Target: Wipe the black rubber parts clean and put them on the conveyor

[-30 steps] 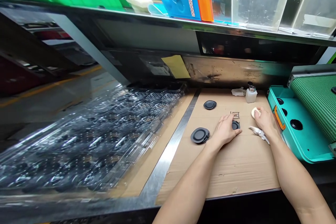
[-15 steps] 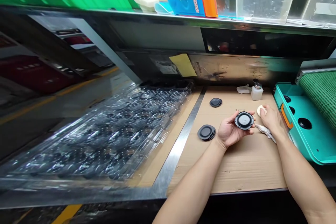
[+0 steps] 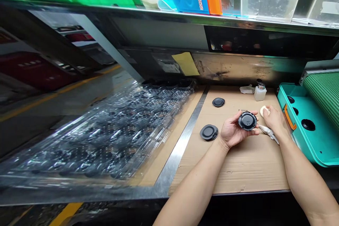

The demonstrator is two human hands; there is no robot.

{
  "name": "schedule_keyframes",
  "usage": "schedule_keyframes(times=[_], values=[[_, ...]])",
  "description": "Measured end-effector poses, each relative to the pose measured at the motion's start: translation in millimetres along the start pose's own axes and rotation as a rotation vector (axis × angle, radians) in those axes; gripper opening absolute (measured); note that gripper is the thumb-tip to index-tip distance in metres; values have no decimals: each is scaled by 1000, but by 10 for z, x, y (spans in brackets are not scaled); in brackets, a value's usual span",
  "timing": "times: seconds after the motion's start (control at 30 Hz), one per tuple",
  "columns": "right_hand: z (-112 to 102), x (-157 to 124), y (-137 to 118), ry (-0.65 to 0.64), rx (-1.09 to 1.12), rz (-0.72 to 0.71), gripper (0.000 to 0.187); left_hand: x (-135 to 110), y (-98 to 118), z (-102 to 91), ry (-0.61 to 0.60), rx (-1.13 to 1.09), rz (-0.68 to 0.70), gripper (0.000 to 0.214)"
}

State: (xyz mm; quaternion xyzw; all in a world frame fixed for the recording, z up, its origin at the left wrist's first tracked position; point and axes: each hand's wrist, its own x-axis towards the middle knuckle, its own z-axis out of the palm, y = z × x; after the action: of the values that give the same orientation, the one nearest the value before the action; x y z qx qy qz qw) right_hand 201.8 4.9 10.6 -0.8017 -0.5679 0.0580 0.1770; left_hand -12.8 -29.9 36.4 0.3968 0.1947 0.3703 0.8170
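Flipped, a disc (image 3: 247,120) sits cupped in the left hand (image 3: 233,134), right hand (image 3: 277,122) clamping a pad (image 3: 265,111) beside a rag (image 3: 268,134).

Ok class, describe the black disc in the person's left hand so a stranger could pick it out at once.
On the cardboard beside the teal tray, find the left hand. It holds a round black disc. The other black discs lie on the cardboard; only this one is held.

Rubber discs (image 3: 209,132) — on cardboard (image 3: 227,173); bottle (image 3: 260,93) behind
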Motion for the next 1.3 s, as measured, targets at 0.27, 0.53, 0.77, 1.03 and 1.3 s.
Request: schedule_keyframes(times=[0.27, 0.53, 0.77, 1.03, 1.3], values=[[40, 22, 18, -6, 12, 33, 46, 82, 419, -293, 274, 500, 257, 76], [50, -2, -29, -53, 9, 55, 46, 529, 1320, -1441, 211, 1723, 67, 87], [76, -25, -30, -51, -9, 38, 45, 745, 1240, -1561, 49, 1861, -107, 84], [76, -5, -30, -48, 5, 50, 44, 802, 1229, -1629, 47, 1870, -180, 69], [112, 18, -26, -58, 39, 43, 43, 751, 1218, -1569, 114, 1898, -208, 68]])
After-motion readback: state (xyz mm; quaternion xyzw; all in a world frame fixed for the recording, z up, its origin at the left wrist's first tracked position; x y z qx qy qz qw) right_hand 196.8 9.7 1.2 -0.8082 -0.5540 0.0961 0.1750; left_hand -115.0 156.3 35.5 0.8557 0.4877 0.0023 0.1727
